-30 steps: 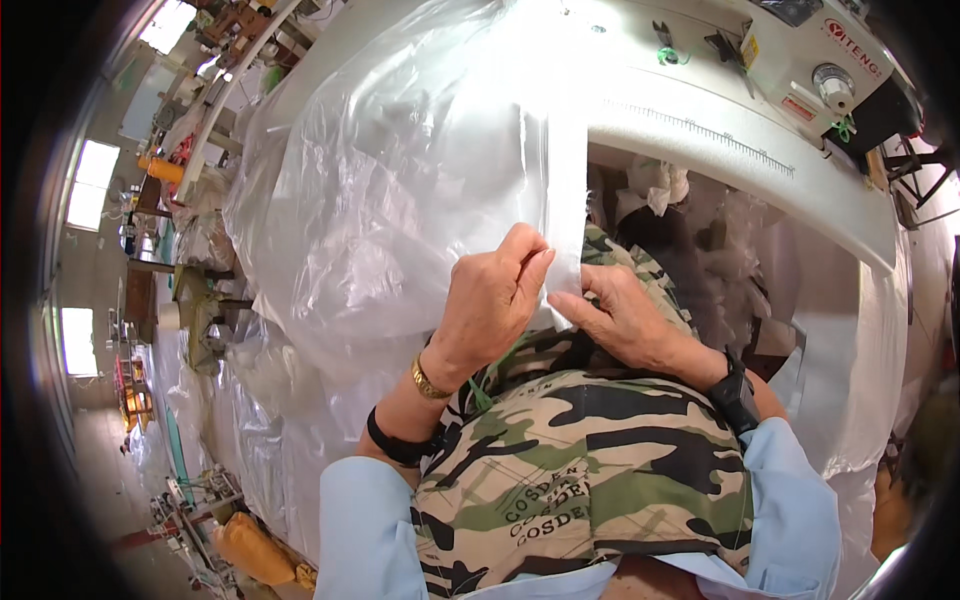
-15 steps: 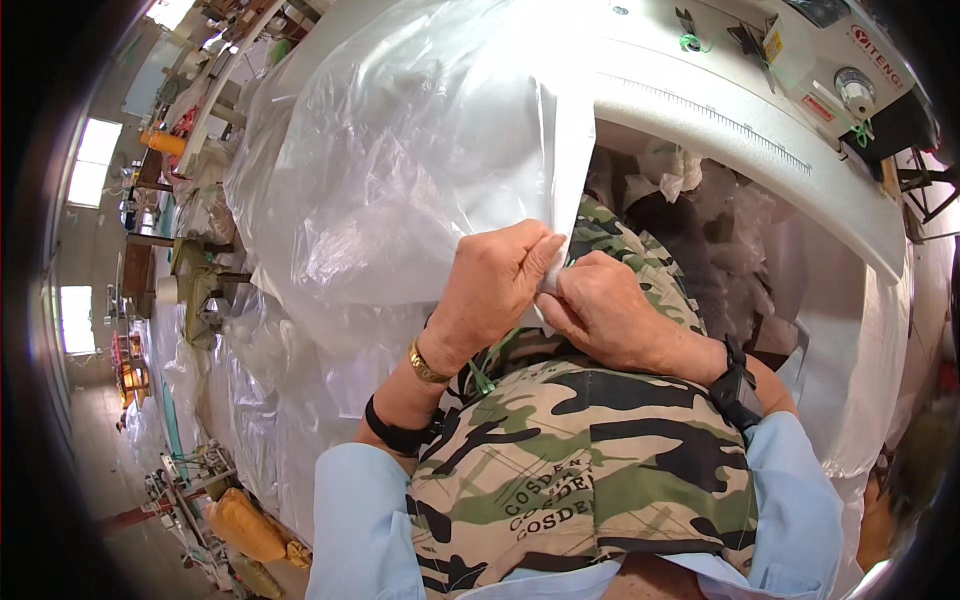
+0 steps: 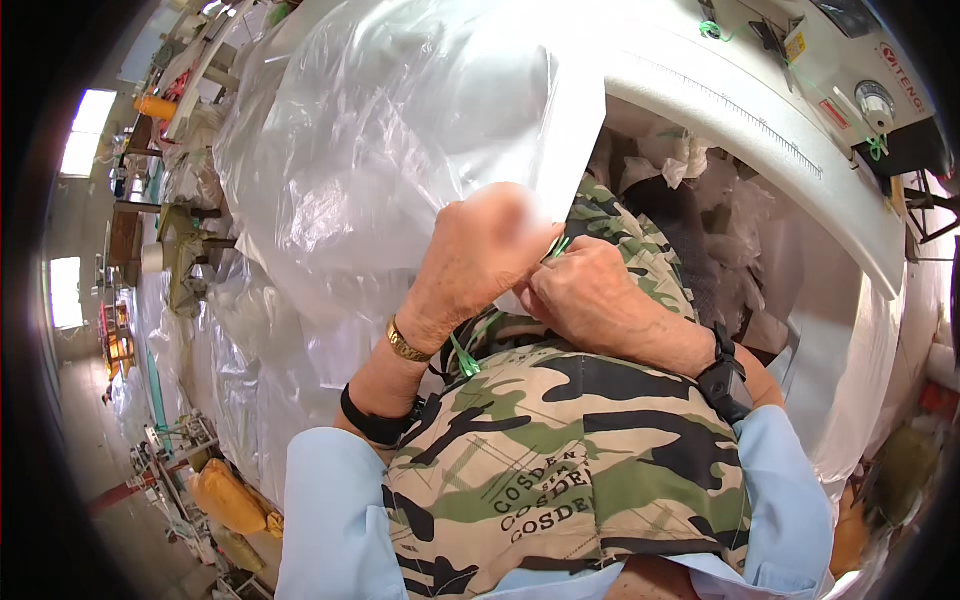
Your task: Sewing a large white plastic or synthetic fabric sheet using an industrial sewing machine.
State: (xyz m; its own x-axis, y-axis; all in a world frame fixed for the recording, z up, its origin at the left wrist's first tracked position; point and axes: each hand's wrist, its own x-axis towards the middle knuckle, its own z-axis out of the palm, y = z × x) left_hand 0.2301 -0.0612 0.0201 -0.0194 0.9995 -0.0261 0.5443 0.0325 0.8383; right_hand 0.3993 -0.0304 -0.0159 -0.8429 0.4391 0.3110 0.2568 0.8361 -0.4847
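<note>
A large sheet of translucent white plastic film [image 3: 400,130] drapes over the white table and down toward my lap. My left hand [image 3: 480,245] is closed on its near corner, fingertips partly blurred. Close beside it, my right hand [image 3: 588,292] is closed too, thumb and fingers pinched at the same gathered edge. Between the two hands a bit of green cord [image 3: 560,246] shows; how it meets the film is hidden by my fingers. Another green strand [image 3: 464,358] lies against my camouflage apron [image 3: 640,440], below my left wrist.
The white table's curved front edge [image 3: 740,125] carries a printed ruler. A white machine housing with a round dial [image 3: 876,102] stands at the far right, with a dark pair of snips [image 3: 770,40] beside it. Crumpled plastic [image 3: 680,160] lies under the table; more film [image 3: 250,370] hangs at left.
Both hands have shifted slightly left, and the left has turned with its back more toward me. Green cord shows more clearly between them. The view has also moved a little.
</note>
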